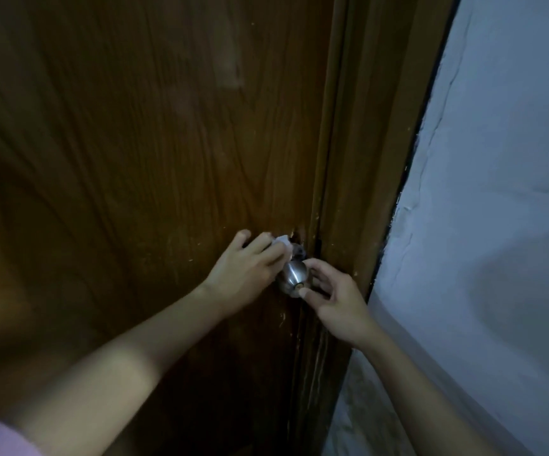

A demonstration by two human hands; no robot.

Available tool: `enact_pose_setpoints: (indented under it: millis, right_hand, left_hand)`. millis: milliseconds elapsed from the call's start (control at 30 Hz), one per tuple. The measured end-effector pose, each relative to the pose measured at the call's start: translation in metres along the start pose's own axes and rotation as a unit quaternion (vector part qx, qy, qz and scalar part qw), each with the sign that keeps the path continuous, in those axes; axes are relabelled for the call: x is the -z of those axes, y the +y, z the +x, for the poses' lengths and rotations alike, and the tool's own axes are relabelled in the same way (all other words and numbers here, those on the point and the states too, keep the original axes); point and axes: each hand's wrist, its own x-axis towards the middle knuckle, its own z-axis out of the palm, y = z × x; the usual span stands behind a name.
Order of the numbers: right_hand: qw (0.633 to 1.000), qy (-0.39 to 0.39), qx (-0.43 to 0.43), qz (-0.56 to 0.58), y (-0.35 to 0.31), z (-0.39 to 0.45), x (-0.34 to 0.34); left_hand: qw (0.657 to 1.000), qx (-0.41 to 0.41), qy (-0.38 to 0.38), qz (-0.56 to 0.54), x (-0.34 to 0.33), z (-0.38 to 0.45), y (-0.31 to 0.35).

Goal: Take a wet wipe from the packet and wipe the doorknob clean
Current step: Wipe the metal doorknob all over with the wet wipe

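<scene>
At the door's latch edge, your two hands meet on one metal doorknob: your left hand is closed on the one white wet wipe, pressed against the knob's neck, while your right hand pinches the knob's rim with thumb and fingertips. The knob's axis points out from the brown wooden door toward you, keyhole facing down-right. Beyond stand the door frame and pale wall.
</scene>
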Motion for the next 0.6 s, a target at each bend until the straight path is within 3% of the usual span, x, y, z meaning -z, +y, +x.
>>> enact_pose_setpoints:
  millis: [133,200,300,367,500,600]
  right_hand:
    - [0.998,0.037,-0.037,0.026,0.001,-0.005,-0.005]
    - [0.992,0.042,-0.093,0.070,0.007,-0.016,-0.012]
    - [0.966,0.019,-0.185,0.181,0.024,-0.034,-0.029]
    - [0.943,0.043,-0.194,0.269,0.032,-0.041,-0.038]
    - [0.939,0.103,-0.153,0.290,0.028,-0.042,-0.040]
    - [0.953,0.144,-0.127,0.235,0.022,-0.041,-0.035]
  left_hand:
    - [0.989,0.088,-0.069,-0.092,-0.007,-0.037,0.032]
    - [0.963,0.179,-0.085,-0.184,-0.003,-0.046,0.043]
    - [0.852,0.346,-0.040,-0.390,0.003,-0.041,0.059]
    - [0.790,0.410,-0.006,-0.455,0.009,-0.035,0.071]
    - [0.714,0.434,0.022,-0.549,0.017,-0.030,0.087]
    - [0.698,0.403,0.012,-0.592,0.018,-0.030,0.087]
